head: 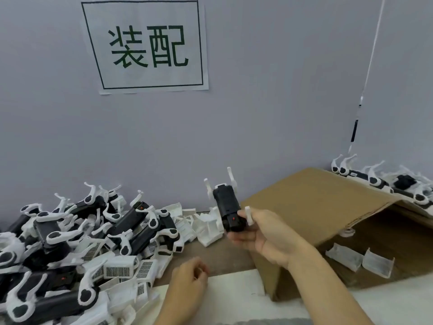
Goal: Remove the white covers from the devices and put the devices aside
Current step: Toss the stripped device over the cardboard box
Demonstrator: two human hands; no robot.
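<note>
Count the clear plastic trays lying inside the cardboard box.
2: one tray lies on the box floor, the other tray beside it on its right. The flap may hide more.

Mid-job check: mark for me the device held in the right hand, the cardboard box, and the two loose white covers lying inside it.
held device (228, 207): head view, on its black body above the thumb.
cardboard box (316, 200): head view, on its brown top flap.
white covers (344, 256): head view, on the left cover's ribbed face.

Two bare forearms, bare hands (262, 233) (no sleeves visible)
</note>
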